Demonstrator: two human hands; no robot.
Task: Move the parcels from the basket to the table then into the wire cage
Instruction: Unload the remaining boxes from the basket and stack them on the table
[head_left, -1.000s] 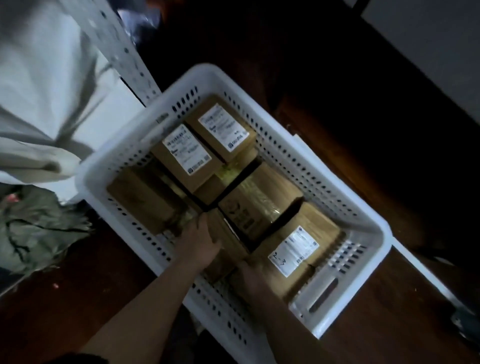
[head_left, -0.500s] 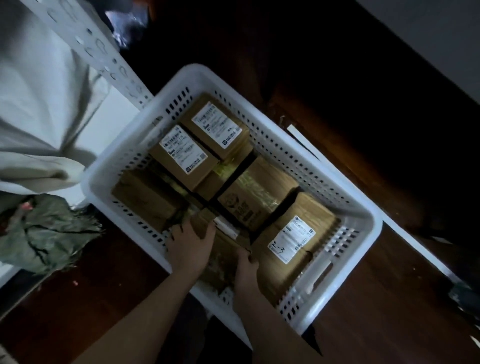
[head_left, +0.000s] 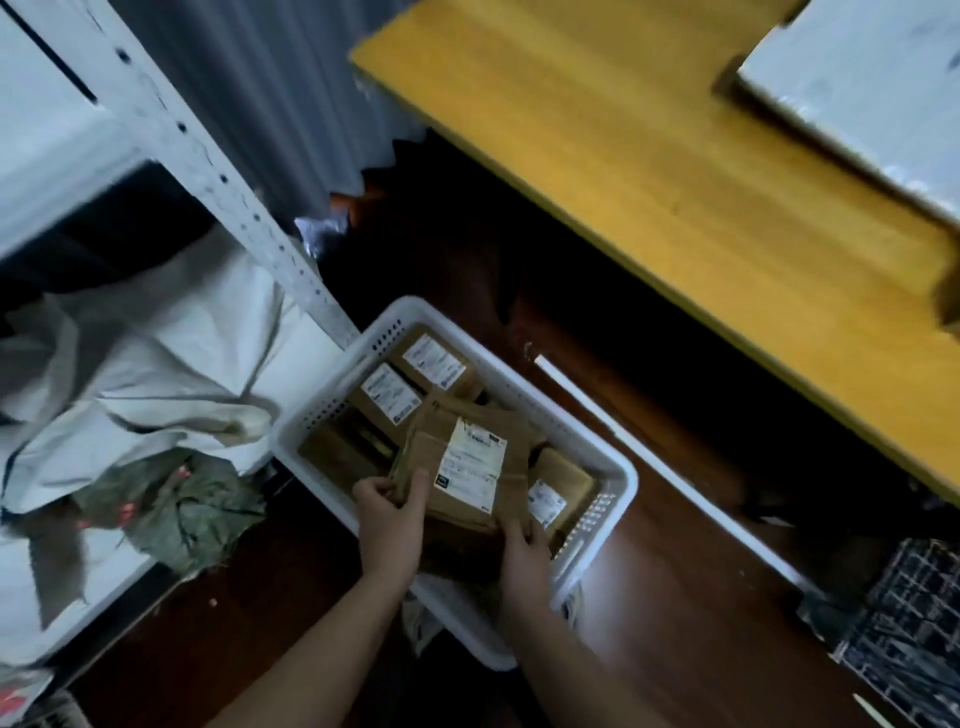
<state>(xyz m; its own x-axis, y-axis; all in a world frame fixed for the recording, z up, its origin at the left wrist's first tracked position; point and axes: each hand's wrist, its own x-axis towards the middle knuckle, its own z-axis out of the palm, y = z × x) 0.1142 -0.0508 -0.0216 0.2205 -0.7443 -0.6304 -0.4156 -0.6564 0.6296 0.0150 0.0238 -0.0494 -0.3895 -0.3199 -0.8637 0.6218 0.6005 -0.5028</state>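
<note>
Since half a second ago a labelled cardboard parcel (head_left: 467, 467) has come up out of the white plastic basket (head_left: 618, 467); it was wedged low among the others. Judgement: the first transfer is under way, table stage pending. The left hand (head_left: 389, 519) grips its near-left edge, thumb on top. The right hand (head_left: 524, 556) holds its near-right corner. The parcel sits between both hands, above the remaining parcels (head_left: 410, 384). The yellow wooden table (head_left: 675, 182) lies well apart beyond.

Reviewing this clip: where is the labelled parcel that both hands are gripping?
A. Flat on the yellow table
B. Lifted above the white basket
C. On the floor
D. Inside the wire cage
B: the left hand and right hand hold the labelled parcel over the white basket.
</note>
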